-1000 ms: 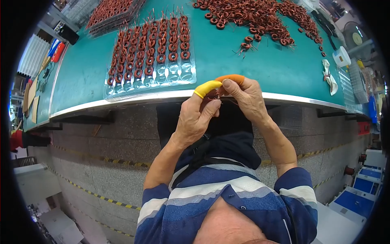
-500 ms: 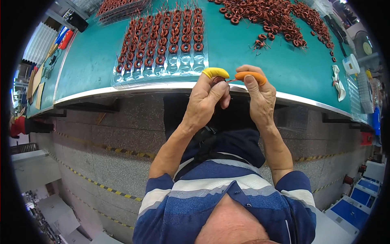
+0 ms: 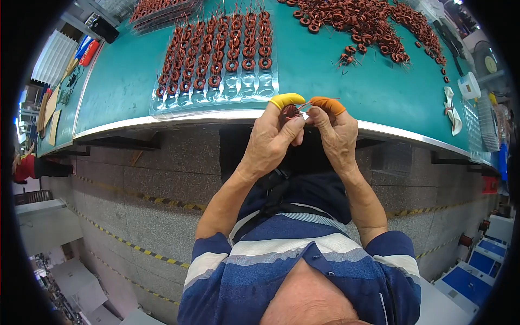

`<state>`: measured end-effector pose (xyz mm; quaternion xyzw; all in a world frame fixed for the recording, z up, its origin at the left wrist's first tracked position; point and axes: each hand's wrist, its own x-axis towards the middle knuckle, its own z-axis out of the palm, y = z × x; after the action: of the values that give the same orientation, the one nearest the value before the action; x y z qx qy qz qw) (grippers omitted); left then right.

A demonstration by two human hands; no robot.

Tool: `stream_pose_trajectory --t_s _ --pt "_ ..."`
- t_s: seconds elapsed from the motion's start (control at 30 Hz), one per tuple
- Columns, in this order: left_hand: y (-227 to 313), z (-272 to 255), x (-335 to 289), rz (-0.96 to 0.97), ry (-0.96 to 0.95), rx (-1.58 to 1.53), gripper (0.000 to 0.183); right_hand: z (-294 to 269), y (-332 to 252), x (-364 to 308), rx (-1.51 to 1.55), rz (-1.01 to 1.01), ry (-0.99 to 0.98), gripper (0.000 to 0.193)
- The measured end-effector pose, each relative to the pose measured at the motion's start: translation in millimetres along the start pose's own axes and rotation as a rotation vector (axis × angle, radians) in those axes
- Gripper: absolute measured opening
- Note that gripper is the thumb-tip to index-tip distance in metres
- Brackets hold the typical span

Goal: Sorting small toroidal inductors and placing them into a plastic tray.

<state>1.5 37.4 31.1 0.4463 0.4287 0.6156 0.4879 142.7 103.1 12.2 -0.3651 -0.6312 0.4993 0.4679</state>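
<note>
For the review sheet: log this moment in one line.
left hand: holds coil | right hand: pinches its wire | tray: partly filled

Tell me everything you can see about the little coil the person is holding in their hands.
The coil is a small ring wound with reddish-brown copper-like wire, like those in the clear tray on the green bench. It is held just in front of the bench edge, pinched by the left hand, whose forefinger wears a yellow finger cot. A thin wire lead runs from it toward the right hand, whose forefinger wears an orange cot. Fingers hide most of it.

shirt: blue, white stripes, short sleeves | left hand: yellow finger cot | right hand: orange cot
</note>
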Motion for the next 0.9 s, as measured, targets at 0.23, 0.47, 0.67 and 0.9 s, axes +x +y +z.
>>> stream_pose_trajectory --t_s 0.23,0.47,0.67,0.9 --pt "3.0 0.3 -2.7 0.05 0.012 0.116 0.027 3.2 -9.9 -4.1 -0.04 -0.018 0.0 0.025" --pt "-1.3 -3.0 -4.9 0.048 0.008 0.148 0.026 -9.3 -28.6 -0.1 0.167 0.121 0.004 0.031" --pt "1.3 -18.3 -0.1 -0.169 -0.125 -0.07 0.033 -2.5 -17.7 3.5 0.194 0.165 -0.026 0.019" --pt "-3.7 -10.4 -10.7 -0.029 -0.135 0.007 0.028 -10.4 -17.5 -5.6 0.45 0.319 -0.156 0.023"
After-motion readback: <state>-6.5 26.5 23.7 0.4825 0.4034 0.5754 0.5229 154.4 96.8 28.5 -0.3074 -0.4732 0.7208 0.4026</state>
